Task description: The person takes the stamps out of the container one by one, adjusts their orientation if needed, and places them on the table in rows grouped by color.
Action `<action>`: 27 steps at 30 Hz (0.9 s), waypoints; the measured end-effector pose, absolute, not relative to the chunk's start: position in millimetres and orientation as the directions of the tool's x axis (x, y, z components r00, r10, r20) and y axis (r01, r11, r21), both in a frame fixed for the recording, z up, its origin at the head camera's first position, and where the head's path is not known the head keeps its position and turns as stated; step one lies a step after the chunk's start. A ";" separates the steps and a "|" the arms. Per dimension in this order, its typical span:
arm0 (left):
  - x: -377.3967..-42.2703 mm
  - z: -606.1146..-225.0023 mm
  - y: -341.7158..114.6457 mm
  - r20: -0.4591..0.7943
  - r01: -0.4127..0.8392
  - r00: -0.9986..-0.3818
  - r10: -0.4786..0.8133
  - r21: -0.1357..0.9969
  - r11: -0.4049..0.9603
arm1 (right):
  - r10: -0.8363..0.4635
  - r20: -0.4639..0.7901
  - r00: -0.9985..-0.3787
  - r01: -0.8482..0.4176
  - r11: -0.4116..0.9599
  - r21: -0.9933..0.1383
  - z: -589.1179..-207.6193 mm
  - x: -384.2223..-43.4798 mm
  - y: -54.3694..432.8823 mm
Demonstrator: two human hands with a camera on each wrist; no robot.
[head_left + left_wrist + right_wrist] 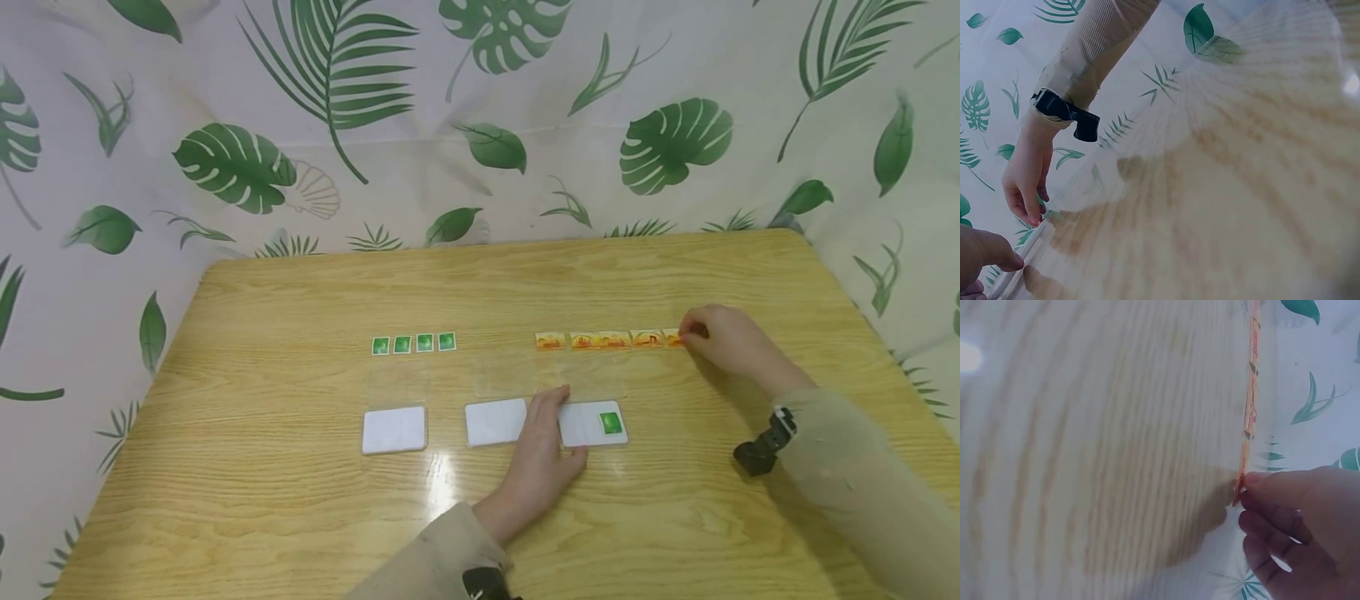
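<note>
My right hand (pixel 723 337) pinches the last orange picture card (pixel 672 337) at the right end of a row of small orange picture cards (pixel 600 340). In the right wrist view, thumb and fingertip meet on that orange strip (pixel 1239 486). My left hand (pixel 536 462) holds the rightmost white card (pixel 581 425), thumb at its near edge and fingers at its far edge. A green square piece (pixel 611 422) lies on that card's right part. Left of this hand lies the middle white card (pixel 493 421), partly covered by the fingers.
Another white card (pixel 394 430) lies farther left. Several small green squares (pixel 413 343) form a row behind it. Clear, faintly visible plastic pieces (pixel 504 373) lie just behind the white cards. Leaf-patterned cloth (pixel 420 192) stands along the back edge of the wooden table (pixel 262 500).
</note>
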State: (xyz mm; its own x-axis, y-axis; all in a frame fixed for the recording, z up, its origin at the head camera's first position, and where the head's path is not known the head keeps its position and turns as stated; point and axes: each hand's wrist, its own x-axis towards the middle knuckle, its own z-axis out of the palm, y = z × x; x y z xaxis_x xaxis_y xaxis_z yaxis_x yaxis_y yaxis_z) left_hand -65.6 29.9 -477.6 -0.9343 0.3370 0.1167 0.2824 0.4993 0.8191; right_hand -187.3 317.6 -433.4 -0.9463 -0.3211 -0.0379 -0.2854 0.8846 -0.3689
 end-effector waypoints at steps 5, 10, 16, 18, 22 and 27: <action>-65.7 -478.0 29.8 0.114 0.281 -0.934 0.339 0.821 0.498 | -0.295 -0.001 -0.956 -0.273 0.887 -0.372 -430.4 -182.8 313.1; -65.8 -477.9 29.6 0.110 0.277 -0.935 0.339 0.821 0.499 | -0.303 0.052 -0.952 -0.298 0.870 -0.393 -424.0 -170.9 297.7; -65.9 -478.1 29.7 0.108 0.271 -0.936 0.335 0.828 0.491 | -0.470 0.056 -0.881 -0.447 0.787 -0.426 -419.5 -144.3 266.5; -66.2 -478.1 29.8 0.113 0.274 -0.936 0.334 0.828 0.489 | -0.539 0.071 -0.839 -0.513 0.742 -0.431 -420.1 -135.7 258.0; -66.4 -477.5 29.5 0.123 0.282 -0.934 0.334 0.827 0.487 | -0.628 0.090 -0.773 -0.592 0.664 -0.456 -423.6 -121.3 246.6; -65.4 -476.5 28.7 0.118 0.280 -0.934 0.337 0.828 0.485 | -0.646 0.041 -0.762 -0.579 0.653 -0.488 -428.2 -110.8 239.3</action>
